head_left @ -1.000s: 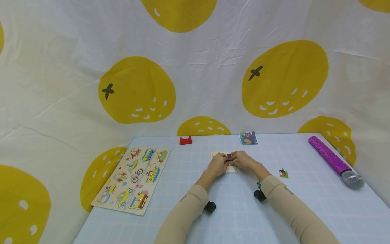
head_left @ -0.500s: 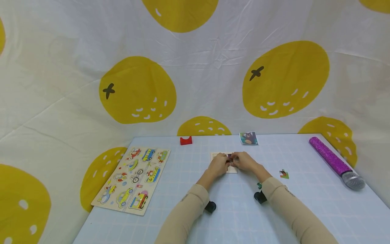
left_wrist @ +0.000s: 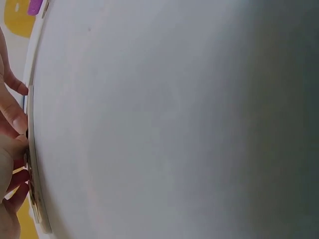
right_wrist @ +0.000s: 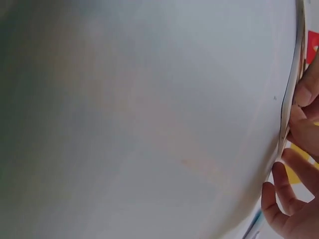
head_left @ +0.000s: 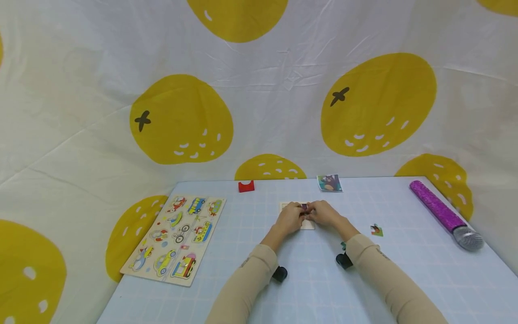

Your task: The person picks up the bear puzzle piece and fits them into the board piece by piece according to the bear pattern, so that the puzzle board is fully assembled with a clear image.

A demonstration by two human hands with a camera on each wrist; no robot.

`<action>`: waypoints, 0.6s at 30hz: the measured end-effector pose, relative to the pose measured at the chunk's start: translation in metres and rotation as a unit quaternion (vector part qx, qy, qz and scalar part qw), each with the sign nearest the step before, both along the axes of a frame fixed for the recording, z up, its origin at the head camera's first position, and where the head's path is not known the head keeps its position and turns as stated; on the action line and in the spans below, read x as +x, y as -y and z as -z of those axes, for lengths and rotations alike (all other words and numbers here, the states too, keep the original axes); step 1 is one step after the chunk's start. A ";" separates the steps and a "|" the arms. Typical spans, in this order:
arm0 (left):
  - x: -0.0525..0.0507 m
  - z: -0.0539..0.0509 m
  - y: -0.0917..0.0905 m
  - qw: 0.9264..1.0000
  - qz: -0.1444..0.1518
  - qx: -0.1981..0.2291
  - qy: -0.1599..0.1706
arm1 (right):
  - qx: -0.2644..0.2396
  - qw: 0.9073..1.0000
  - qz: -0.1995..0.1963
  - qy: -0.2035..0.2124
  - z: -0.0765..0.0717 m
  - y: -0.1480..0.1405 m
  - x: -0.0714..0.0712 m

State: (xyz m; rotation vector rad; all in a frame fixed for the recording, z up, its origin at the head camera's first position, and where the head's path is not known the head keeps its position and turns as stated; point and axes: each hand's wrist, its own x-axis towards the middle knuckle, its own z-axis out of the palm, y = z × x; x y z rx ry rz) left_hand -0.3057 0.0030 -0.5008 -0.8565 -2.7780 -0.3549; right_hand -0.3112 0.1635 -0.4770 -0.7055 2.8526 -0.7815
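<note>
A small pale wooden puzzle tray [head_left: 309, 225] lies on the table under both hands. My left hand [head_left: 289, 218] rests on its left part with bent fingers. From the right, my right hand [head_left: 323, 212] pinches at a dark puzzle piece [head_left: 304, 206] that shows between the hands. In the left wrist view the tray [left_wrist: 32, 124] is seen edge-on, fingertips and thumbs of both hands touching its top. The right wrist view shows the tray edge [right_wrist: 285, 112] with the two thumbs close together. The hands hide most of the piece and the tray's middle.
Off to the right lies a loose puzzle piece [head_left: 377, 230]. A bear picture card [head_left: 329, 183] and a red block [head_left: 246, 186] lie at the back. A vehicle peg board [head_left: 174, 240] is at left, a purple glitter toy microphone [head_left: 439, 207] at right.
Both hands stay over the tray with only small finger movements. Slightly more of the dark piece shows between them than half a second ago.
</note>
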 end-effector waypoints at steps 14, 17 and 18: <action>-0.007 -0.006 0.008 0.995 -0.004 0.080 0.060 | 0.081 0.995 -0.034 -0.048 -0.006 0.007 0.003; -0.008 -0.007 0.011 0.991 0.006 0.104 0.078 | 0.092 0.994 -0.040 -0.040 -0.009 0.009 0.003; -0.008 -0.007 0.013 0.990 0.006 0.117 0.081 | 0.092 0.994 -0.040 -0.035 -0.010 0.009 0.002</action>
